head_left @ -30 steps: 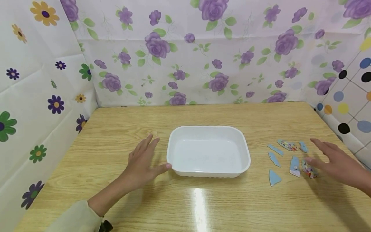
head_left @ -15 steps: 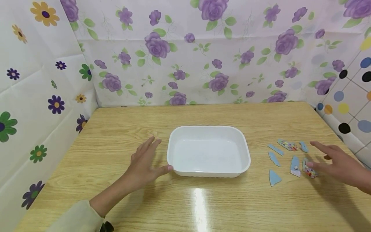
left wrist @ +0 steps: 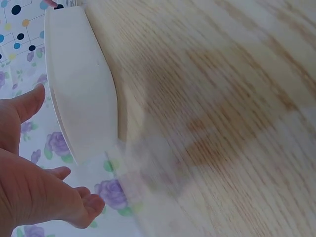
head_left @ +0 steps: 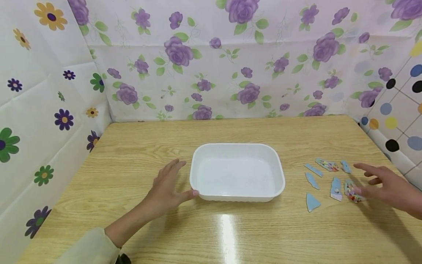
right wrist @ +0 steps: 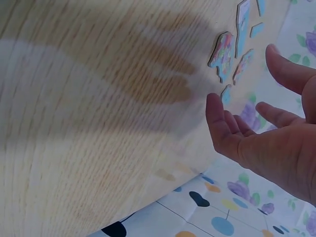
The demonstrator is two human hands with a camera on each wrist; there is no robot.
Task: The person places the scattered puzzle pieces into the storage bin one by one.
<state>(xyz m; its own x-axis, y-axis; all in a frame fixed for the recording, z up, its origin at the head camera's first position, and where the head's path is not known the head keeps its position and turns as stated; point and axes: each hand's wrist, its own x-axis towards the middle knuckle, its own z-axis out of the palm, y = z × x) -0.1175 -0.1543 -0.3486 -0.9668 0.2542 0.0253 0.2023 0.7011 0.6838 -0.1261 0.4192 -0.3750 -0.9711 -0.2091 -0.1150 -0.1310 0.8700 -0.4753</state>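
Observation:
An empty white plastic basin sits mid-table. My left hand hovers at its left side, fingers spread, the thumb tip at the front left corner; whether it touches the rim I cannot tell. In the left wrist view the basin's side lies past the thumb. My right hand hangs over the right of the table, fingers loosely bent and holding nothing. Beneath its thumb is a multicoloured puzzle piece, partly covered. Several flat blue pieces lie left of it, among them a triangular piece.
The wooden table is backed by a floral cloth. A daisy-patterned cloth stands at the left, and a dotted cloth at the right.
My left hand has shifted slightly right and down along the basin's side. The right hand has drifted a little right, its fingers bending more. Basin and pieces have stayed put.

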